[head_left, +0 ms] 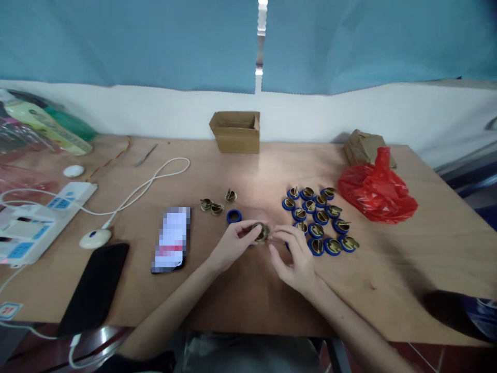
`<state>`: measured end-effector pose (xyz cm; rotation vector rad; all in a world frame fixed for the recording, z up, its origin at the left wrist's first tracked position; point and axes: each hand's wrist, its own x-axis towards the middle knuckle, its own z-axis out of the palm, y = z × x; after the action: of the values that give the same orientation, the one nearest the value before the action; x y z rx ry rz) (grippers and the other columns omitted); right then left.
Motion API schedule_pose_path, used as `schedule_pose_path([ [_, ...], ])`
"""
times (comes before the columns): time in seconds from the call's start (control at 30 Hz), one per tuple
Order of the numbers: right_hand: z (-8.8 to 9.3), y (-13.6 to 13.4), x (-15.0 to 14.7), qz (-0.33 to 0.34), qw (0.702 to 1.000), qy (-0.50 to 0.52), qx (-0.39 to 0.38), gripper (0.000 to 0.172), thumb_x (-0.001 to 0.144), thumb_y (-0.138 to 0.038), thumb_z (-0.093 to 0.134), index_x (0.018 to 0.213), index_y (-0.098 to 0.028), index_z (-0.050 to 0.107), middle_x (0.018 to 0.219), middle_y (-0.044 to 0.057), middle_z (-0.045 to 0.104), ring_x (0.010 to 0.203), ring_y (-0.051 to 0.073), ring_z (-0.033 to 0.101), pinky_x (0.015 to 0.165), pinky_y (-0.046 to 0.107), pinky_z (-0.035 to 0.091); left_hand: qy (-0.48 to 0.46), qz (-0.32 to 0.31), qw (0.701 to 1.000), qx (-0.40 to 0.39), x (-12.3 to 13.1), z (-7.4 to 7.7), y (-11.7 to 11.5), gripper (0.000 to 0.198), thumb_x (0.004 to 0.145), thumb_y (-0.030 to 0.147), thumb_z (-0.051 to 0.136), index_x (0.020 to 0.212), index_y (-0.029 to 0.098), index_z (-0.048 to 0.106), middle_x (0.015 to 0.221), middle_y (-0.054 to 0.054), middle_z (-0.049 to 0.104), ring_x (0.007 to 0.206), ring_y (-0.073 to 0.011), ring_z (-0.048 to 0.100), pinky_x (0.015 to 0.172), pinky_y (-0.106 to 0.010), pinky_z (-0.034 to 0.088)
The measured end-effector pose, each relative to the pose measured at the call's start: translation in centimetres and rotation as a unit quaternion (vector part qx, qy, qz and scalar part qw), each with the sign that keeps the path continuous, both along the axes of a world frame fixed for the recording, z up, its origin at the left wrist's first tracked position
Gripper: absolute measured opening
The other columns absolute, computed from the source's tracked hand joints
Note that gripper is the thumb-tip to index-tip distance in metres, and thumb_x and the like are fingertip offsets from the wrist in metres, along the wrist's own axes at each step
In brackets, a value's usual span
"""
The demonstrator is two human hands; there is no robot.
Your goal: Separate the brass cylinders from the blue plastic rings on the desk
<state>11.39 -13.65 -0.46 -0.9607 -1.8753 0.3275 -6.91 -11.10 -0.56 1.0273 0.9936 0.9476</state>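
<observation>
My left hand (233,243) pinches a small round brass-coloured metal piece (262,231) between thumb and fingers, above the middle of the table. From the other side my right hand (295,259) reaches its fingertips to the piece's right edge, its thumb held apart below. A blue ring (233,216) lies just beyond my left hand, and a bit of blue shows beneath that hand. Further left rest loose brass-coloured pieces (217,208) with clips on top. To the right, several blue rings with brass-coloured pieces (316,230) stand grouped in rough rows, some partly hidden by my right hand.
An open cardboard box (237,141) stands at the back. On the right sit a red plastic bag (378,194), a brown package (363,145) and a dark bottle-like object (462,313). Left are a lit phone (171,241), a black phone (95,287), a power strip (46,223) and white cables.
</observation>
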Motion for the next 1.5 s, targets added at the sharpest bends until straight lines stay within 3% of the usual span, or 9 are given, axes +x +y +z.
schedule_pose_path([
  [0.1, -0.1, 0.0, -0.2, -0.02, 0.998, 0.015, -0.055, 0.02, 0.09, -0.016, 0.064, 0.108, -0.022, 0.059, 0.088, 0.004, 0.066, 0.078, 0.019, 0.065, 0.073, 0.033, 0.055, 0.055, 0.012, 0.998, 0.043, 0.3, 0.2, -0.3, 0.041, 0.087, 0.043, 0.069, 0.114, 0.014, 0.074, 0.112, -0.012, 0.077, 0.101, -0.025, 0.072, 0.09, -0.039, 0.06],
  [0.23, -0.1, 0.0, -0.5, -0.017, 0.99, 0.037, -0.135, 0.016, 0.093, -0.02, 0.061, 0.108, -0.021, 0.057, 0.076, -0.002, 0.061, 0.063, 0.014, 0.06, 0.061, 0.025, 0.052, 0.091, -0.013, 0.991, 0.1, 0.4, 0.6, -0.7, 0.038, 0.089, 0.029, 0.065, 0.123, 0.014, 0.068, 0.118, -0.013, 0.075, 0.111, -0.0255, 0.07, 0.101, -0.042, 0.056],
  [0.47, -0.2, 0.5, -0.1, -0.022, 0.974, 0.071, -0.215, 0.011, 0.096, -0.023, 0.055, 0.108, -0.022, 0.055, 0.081, 0.001, 0.07, 0.068, 0.015, 0.068, 0.055, 0.022, 0.054, 0.137, -0.057, 0.969, 0.199, 0.1, 0.4, -1.2, 0.041, 0.092, 0.021, 0.062, 0.133, 0.019, 0.06, 0.132, -0.014, 0.066, 0.118, -0.0231, 0.067, 0.099, -0.039, 0.058],
  [0.73, -0.2, 0.5, 0.4, 0.015, 0.968, 0.067, -0.242, 0.005, 0.094, -0.022, 0.058, 0.099, -0.023, 0.06, 0.079, 0.0, 0.075, 0.068, 0.015, 0.075, 0.059, 0.021, 0.061, 0.267, -0.035, 0.89, 0.368, 0.0, 0.0, -1.2, 0.032, 0.091, 0.021, 0.068, 0.123, 0.022, 0.065, 0.113, -0.008, 0.073, 0.1, -0.0193, 0.072, 0.089, -0.032, 0.061],
  [0.83, -0.4, 0.5, 0.6, 0.014, 0.975, 0.034, -0.218, 0.007, 0.096, -0.021, 0.057, 0.101, -0.022, 0.061, 0.082, 0.0, 0.077, 0.069, 0.015, 0.076, 0.06, 0.02, 0.061, 0.278, -0.036, 0.874, 0.397, -0.2, -0.2, -1.3, 0.033, 0.092, 0.022, 0.068, 0.125, 0.023, 0.063, 0.114, -0.007, 0.073, 0.102, -0.0191, 0.072, 0.09, -0.03, 0.061],
  [1.03, -1.3, 0.6, 1.2, -0.046, 0.987, -0.15, 0.039, 0.022, 0.1, -0.016, 0.052, 0.117, -0.014, 0.066, 0.07, 0.005, 0.075, 0.054, 0.016, 0.069, 0.054, 0.026, 0.054, 0.308, 0.003, 0.86, 0.406, 0.1, -1.2, -1.7, 0.038, 0.093, 0.015, 0.065, 0.13, 0.024, 0.059, 0.119, -0.006, 0.068, 0.104, -0.0165, 0.071, 0.086, -0.025, 0.063],
  [1.13, -1.2, 0.4, 1.3, -0.031, 0.987, -0.138, 0.074, 0.023, 0.099, -0.014, 0.054, 0.118, -0.014, 0.066, 0.069, 0.004, 0.074, 0.052, 0.014, 0.066, 0.054, 0.025, 0.051, 0.313, 0.026, 0.852, 0.418, 0.0, -1.3, -1.6, 0.038, 0.092, 0.015, 0.066, 0.129, 0.022, 0.059, 0.118, -0.006, 0.067, 0.101, -0.0155, 0.071, 0.085, -0.023, 0.063],
  [1.3, 0.4, 0.3, 0.8, 0.039, 0.992, -0.047, -0.115, 0.014, 0.101, -0.019, 0.053, 0.099, -0.019, 0.066, 0.065, -0.002, 0.065, 0.051, 0.01, 0.056, 0.05, 0.022, 0.043, 0.323, -0.006, 0.831, 0.453, -0.8, -1.1, -1.2, 0.04, 0.096, 0.014, 0.059, 0.136, 0.021, 0.053, 0.123, -0.008, 0.065, 0.113, -0.0176, 0.068, 0.1, -0.029, 0.059],
  [1.5, 1.0, 0.8, 0.6, 0.11, 0.929, 0.065, -0.347, 0.032, 0.1, -0.034, 0.052, 0.07, -0.021, 0.05, 0.06, -0.004, 0.052, 0.052, 0.01, 0.051, 0.049, 0.021, 0.04, 0.335, -0.05, 0.809, 0.48, -0.7, -0.8, -1.4, 0.042, 0.1, 0.013, 0.048, 0.141, 0.021, 0.047, 0.128, -0.011, 0.065, 0.121, -0.0189, 0.065, 0.106, -0.033, 0.056],
])
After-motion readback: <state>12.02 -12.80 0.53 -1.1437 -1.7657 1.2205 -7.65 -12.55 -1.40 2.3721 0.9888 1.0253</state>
